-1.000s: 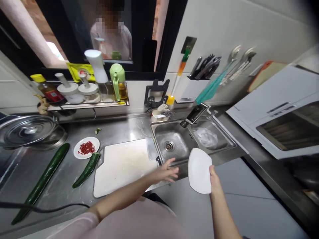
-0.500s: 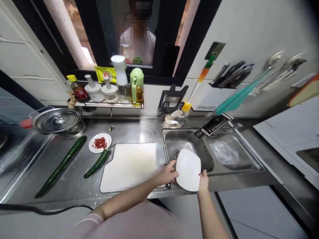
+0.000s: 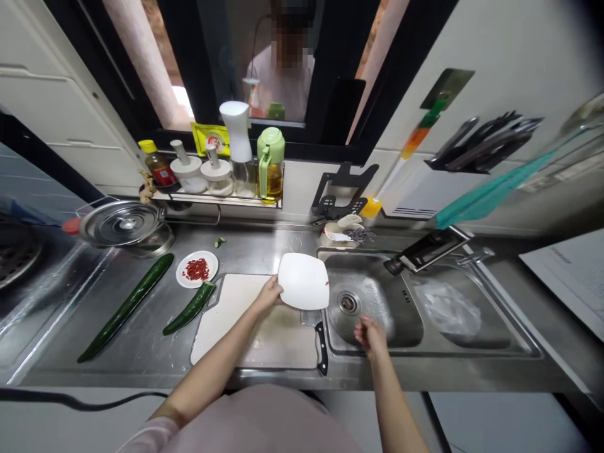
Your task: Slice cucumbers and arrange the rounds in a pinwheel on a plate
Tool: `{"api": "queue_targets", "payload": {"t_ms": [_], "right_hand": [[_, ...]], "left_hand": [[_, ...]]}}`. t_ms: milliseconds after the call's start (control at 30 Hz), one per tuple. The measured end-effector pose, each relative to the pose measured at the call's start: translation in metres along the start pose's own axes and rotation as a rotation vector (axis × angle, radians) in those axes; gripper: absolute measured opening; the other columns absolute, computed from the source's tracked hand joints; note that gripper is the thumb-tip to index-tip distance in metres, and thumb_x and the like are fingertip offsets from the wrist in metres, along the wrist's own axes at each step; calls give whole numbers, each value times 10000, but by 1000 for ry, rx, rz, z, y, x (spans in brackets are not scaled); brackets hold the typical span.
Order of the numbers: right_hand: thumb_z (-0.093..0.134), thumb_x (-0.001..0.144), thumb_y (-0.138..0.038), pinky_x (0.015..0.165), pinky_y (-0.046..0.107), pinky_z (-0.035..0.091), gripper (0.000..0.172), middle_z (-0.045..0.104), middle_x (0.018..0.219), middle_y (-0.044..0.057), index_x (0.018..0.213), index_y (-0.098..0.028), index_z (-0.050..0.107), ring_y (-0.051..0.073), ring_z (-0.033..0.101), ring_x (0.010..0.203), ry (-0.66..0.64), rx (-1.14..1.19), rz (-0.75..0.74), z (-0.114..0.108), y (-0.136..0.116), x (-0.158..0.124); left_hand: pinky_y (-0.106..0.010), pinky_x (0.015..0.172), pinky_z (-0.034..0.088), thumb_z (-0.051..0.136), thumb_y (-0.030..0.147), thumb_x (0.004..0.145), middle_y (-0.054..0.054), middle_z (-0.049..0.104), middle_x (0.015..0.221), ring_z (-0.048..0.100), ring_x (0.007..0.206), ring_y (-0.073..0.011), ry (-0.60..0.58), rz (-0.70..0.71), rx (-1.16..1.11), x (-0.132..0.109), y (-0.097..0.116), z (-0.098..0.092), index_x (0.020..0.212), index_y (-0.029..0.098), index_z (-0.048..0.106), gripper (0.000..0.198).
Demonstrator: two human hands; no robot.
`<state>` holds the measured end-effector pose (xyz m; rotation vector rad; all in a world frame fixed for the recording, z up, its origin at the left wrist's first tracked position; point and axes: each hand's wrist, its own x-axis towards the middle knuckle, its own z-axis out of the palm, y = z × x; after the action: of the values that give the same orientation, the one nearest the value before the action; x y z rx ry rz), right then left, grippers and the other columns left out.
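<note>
My left hand (image 3: 270, 293) grips the left edge of a white squarish plate (image 3: 302, 281), held over the back right part of the white cutting board (image 3: 257, 340). A small red bit clings to the plate's right side. My right hand (image 3: 370, 336) is off the plate, over the front of the sink basin (image 3: 401, 314), its fingers curled; whether they hold anything is too small to tell. A knife (image 3: 322, 348) lies at the board's right edge, its blade partly hidden by the plate.
Left of the board are a cut cucumber piece (image 3: 189, 309), a long cucumber (image 3: 127, 307), a small plate of red berries (image 3: 197, 269) and a lidded steel pot (image 3: 125, 223). The faucet (image 3: 425, 250) reaches over the sink; a condiment shelf (image 3: 221, 198) is behind.
The plate has moved left from over the sink to over the board in my left hand. My right hand has let go of it. The view has shifted somewhat.
</note>
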<state>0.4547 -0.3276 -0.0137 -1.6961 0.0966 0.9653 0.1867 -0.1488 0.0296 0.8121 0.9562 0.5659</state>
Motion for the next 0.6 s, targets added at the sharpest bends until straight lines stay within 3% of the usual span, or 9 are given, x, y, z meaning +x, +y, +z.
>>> {"api": "queue_targets", "payload": {"t_ms": [100,233,300,433,600], "right_hand": [[712,693,-448,393,190,416,417,639,634,-24,1002,-200,581,114,566,477,-77,-138,-132,41,-15,5],[629,735,-566,468,228,403,609,663,708,16,1193,-170,562,147,576,562,-83,-348,-320,97,-29,18],[596,745,-554,547,261,412,559,647,657,36,1098,-121,630,178,570,614,-23,-533,-483,111,-30,25],[457,820,-503,700,305,418,462,703,803,100,979,-141,696,232,599,775,-11,-779,-680,108,-26,36],[415,821,-477,786,321,420,452,711,944,150,943,-145,695,251,608,885,52,-739,-679,84,-25,52]], "left_hand": [[-258,636,517,522,163,600,1,612,811,564,651,-110,42,21,11,9,1,-9,1216,174,477,618],[-233,589,487,515,163,601,48,542,657,512,570,-99,-35,7,39,11,-10,-3,1208,172,502,608],[-224,584,473,517,160,613,53,535,635,502,555,-96,-76,-6,30,9,-16,4,1219,171,507,606],[-232,612,477,521,152,631,28,594,696,540,602,-111,-75,-21,-14,9,-19,12,1247,173,506,617],[-232,610,497,526,142,636,12,624,723,552,592,-105,29,-6,-42,19,-8,-4,1253,154,510,618]]}}
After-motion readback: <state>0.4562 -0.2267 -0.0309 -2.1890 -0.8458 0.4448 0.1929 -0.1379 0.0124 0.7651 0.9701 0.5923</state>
